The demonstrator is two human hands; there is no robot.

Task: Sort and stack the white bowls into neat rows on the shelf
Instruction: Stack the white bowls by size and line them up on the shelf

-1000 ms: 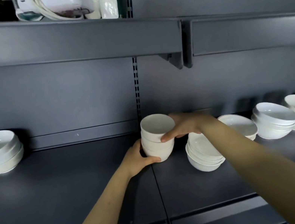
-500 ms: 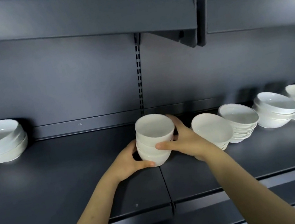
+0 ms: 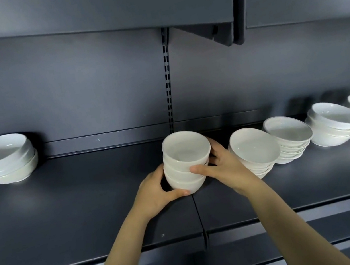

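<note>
My left hand (image 3: 156, 191) is wrapped round the bottom of the stack of small bowls (image 3: 186, 160), thumb across the front. My right hand (image 3: 224, 168) clamps it from the other side, thumb on the middle bowl and fingers curled behind. So both hands are closed on the same stack, three deep bowls nested. It's at the seam in the middle of the shelf (image 3: 77, 208), though I can't tell if the base is actually touching down.

These look like glazed ceramic: stiff, a bit heavy as a stack, slick, and they'll chip if knocked. I'd say hold low on the bottom bowl and steady the top one, not just pinch a rim, since nested bowls can slide.

Just beside my right hand is a leaning pile of shallow bowls (image 3: 254, 148), so watch that. More piles (image 3: 333, 123) run off to the right, and there's a pile of big bowls (image 3: 3, 160) far left, well apart.
</note>
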